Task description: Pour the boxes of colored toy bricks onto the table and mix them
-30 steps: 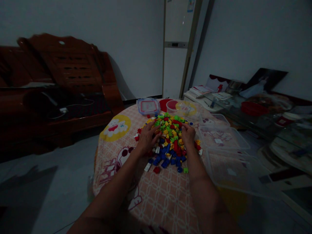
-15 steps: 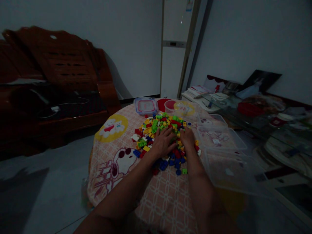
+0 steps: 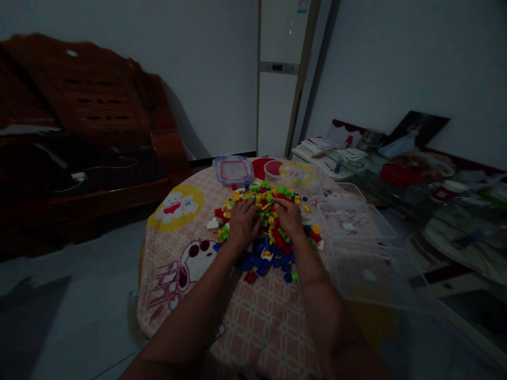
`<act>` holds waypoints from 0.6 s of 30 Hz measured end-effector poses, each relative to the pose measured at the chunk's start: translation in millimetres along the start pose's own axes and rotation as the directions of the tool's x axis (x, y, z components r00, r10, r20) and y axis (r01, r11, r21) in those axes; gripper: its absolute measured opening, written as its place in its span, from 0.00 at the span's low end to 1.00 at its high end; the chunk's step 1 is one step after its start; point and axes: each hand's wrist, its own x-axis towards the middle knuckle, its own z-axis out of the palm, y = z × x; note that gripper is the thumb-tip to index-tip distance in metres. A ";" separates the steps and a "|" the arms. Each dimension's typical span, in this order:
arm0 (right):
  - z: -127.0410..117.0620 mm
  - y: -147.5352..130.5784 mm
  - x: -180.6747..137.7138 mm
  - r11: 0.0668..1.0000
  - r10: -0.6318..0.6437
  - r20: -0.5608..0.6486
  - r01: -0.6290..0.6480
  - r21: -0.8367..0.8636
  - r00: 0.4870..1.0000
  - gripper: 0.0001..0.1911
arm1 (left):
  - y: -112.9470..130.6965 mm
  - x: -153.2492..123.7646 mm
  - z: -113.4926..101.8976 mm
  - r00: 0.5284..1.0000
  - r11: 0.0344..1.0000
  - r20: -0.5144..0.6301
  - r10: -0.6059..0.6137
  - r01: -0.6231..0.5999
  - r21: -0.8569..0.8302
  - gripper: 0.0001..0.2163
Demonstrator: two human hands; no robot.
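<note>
One round surface [image 3: 253, 322], spread with a patterned pink cloth, takes up the middle of my remote view. Its mixed pile [image 3: 270, 227] of toy blocks sits between and under my hands, blue mostly toward me, green and yellow mostly at the far side. Three see-through trays line the right: a near tray [image 3: 356, 293], a middle tray [image 3: 366, 224] and a far tray [image 3: 348, 196]. Beyond the pile stand a blue-edged box [image 3: 233, 171] and, to its right, a round tub [image 3: 273, 170].

My left hand [image 3: 243, 221] lies palm down over the pile's left part, fingers slightly bent; my right hand [image 3: 288, 214] curls in from the other side, fingertips among the blocks. I cannot tell whether either one grips anything. I judge the step in hand to be picking through the pile, since I see no block raised above it. To me the next move calls for a precise fingertip pinch, light enough not to scatter neighbours. Smallest, a red block [image 3: 250, 277] and a green block [image 3: 294, 276] lie at the near edge.
</note>
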 end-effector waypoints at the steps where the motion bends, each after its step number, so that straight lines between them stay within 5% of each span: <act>1: -0.3 -3.8 -0.5 1.000 -0.029 0.017 0.029 0.012 0.999 0.17 | -3.3 -0.3 -1.5 1.000 1.000 -0.014 -0.009 0.009 -0.002 0.12; 6: -15.4 -15.5 -1.4 0.968 -0.014 -0.004 0.013 -0.249 1.000 0.18 | -15.1 -0.3 -3.2 0.999 0.999 -0.042 -0.031 0.029 -0.028 0.12; 11: -38.3 -13.2 -6.2 0.636 0.317 -0.032 -0.238 -0.734 0.948 0.16 | -15.7 -1.0 0.4 0.999 0.998 -0.045 -0.022 0.020 -0.053 0.12; 14: -43.8 -9.2 -9.9 0.522 0.384 -0.037 -0.250 -0.815 0.923 0.14 | -14.1 -1.6 0.7 0.999 0.998 -0.042 -0.034 0.032 -0.050 0.12; 18: -42.5 -3.8 -11.2 0.502 0.409 -0.031 -0.253 -0.827 0.912 0.12 | -12.3 -1.6 -0.6 0.999 0.998 -0.031 -0.037 0.036 -0.052 0.12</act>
